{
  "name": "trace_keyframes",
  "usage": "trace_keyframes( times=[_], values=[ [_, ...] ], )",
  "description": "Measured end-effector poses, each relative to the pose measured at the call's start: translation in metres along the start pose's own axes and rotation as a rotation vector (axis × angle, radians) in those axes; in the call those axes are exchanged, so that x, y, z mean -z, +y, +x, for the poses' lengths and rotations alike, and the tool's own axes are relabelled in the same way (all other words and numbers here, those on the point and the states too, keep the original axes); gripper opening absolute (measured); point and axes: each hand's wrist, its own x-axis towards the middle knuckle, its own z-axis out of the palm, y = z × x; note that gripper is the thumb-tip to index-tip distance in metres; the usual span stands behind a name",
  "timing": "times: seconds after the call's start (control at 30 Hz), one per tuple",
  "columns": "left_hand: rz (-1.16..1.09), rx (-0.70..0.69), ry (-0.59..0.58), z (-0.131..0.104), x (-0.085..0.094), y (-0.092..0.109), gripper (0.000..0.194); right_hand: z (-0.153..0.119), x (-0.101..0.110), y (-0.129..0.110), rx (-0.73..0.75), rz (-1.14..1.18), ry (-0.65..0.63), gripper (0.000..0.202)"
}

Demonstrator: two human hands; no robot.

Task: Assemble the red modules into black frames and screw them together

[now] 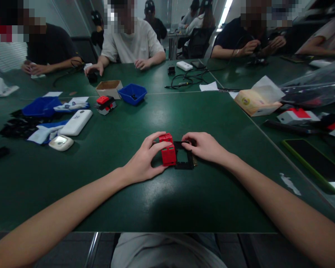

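Note:
Thumb and fingers of my left hand close around a red plastic block with small slots, down on the green table. Right against the block's right side lies a flat black rectangular frame with an open middle. My right hand pinches the frame's upper right edge between thumb and fingers; its other fingertips are partly hidden. A small brassy bit shows beneath the frame's right side. Whether block and frame are joined, I cannot tell.
To the left lie a white power bank, a white oval device, gloves and a blue tray. Farther back stand a red-and-grey block, a cardboard box and a blue bin. Tissues sit right. Several people work across the table.

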Motion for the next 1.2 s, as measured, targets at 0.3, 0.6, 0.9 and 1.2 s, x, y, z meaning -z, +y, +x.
trace_keyframes(
  times=[0.3, 0.6, 0.9, 1.2],
  values=[
    [0.034, 0.003, 0.014, -0.002, 0.0, 0.001, 0.071, 0.001, 0.0, 0.003, 0.017, 0.059, 0.029, 0.018],
    [0.019, 0.019, 0.008, 0.001, 0.002, 0.002, 0.07, 0.004, 0.0, 0.01, -0.034, 0.232, 0.144, 0.03],
    [0.041, 0.023, 0.016, 0.002, 0.002, 0.002, 0.069, 0.002, 0.0, 0.005, -0.039, 0.229, 0.024, 0.022],
    [0.035, 0.042, 0.004, 0.002, 0.003, 0.002, 0.069, -0.001, 0.001, -0.006, -0.071, 0.144, 0.031, 0.027]
  ],
)
